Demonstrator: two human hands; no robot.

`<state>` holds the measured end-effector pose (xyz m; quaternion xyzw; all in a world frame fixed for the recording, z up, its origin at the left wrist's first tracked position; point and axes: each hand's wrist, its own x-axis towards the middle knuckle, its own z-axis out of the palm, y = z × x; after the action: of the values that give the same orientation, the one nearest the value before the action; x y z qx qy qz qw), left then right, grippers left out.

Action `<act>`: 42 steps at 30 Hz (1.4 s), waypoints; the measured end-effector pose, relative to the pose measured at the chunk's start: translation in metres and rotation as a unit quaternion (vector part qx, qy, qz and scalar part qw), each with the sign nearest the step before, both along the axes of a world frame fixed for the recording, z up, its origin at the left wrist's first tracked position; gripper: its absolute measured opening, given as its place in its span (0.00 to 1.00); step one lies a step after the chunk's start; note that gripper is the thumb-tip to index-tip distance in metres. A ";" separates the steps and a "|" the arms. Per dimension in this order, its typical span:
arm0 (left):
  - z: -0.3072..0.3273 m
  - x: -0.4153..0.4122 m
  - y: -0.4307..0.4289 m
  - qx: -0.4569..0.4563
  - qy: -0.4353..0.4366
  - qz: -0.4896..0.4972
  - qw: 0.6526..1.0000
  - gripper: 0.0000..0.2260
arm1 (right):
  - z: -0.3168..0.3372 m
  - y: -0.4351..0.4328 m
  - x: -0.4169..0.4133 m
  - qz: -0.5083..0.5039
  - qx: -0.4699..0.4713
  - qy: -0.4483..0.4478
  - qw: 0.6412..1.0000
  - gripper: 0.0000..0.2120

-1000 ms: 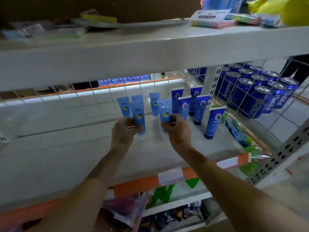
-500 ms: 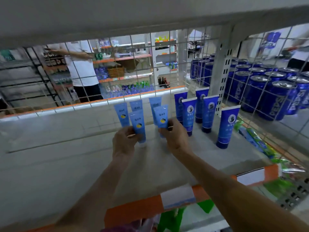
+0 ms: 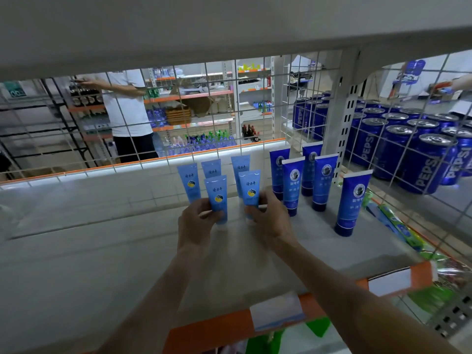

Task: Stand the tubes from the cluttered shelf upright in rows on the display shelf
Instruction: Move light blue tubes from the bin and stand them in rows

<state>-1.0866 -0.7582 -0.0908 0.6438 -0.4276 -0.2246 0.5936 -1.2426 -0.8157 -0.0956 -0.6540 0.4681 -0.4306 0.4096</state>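
While both hands grip one light-blue tube each, the two tubes stand upright, cap down, on the white display shelf (image 3: 102,251), forming a front row. The left hand (image 3: 195,223) closes thumb and fingers around the lower part of the left front tube (image 3: 217,198). The right hand (image 3: 268,215) closes in the same way on the lower part of the right front tube (image 3: 250,190). Whether the caps rest fully on the shelf surface cannot be told, since the hands cover them.

Directly behind these two, three more light-blue tubes (image 3: 189,182) stand upright in a back row, close to the wire mesh back panel (image 3: 222,103).

To the right of the light-blue group, five dark-blue tubes (image 3: 319,185) stand upright, cap down: four in a tight two-by-two block and one larger-looking tube (image 3: 352,203) set apart toward the shelf front.

Beyond a wire divider on the right, blue Pepsi cans (image 3: 421,162) stand packed in rows. Flat green and blue packets (image 3: 398,223) lie along the right edge of the shelf beside the divider.

An orange price strip (image 3: 217,330) with white labels runs along the shelf front edge. Through the mesh, a person in a white shirt (image 3: 127,111) reaches toward another shelving unit.
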 end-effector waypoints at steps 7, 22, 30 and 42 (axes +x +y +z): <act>-0.004 0.004 -0.002 0.004 0.009 -0.011 1.000 0.12 | -0.002 0.003 -0.001 -0.001 0.008 0.001 1.000 0.13; -0.006 0.011 -0.007 0.001 -0.008 -0.011 1.000 0.09 | -0.003 -0.003 0.004 -0.014 0.017 -0.016 1.000 0.13; -0.007 0.011 -0.011 0.008 -0.026 -0.011 1.000 0.11 | -0.005 -0.005 0.006 -0.009 0.018 -0.018 1.000 0.13; 0.011 0.029 0.029 0.081 -0.031 0.012 0.996 0.19 | -0.005 0.033 -0.012 -0.044 0.030 0.135 0.989 0.20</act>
<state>-1.0580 -0.7292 -0.0796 0.7014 -0.4182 -0.2308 0.5290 -1.2545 -0.7829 -0.1010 -0.6726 0.5598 -0.3417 0.3428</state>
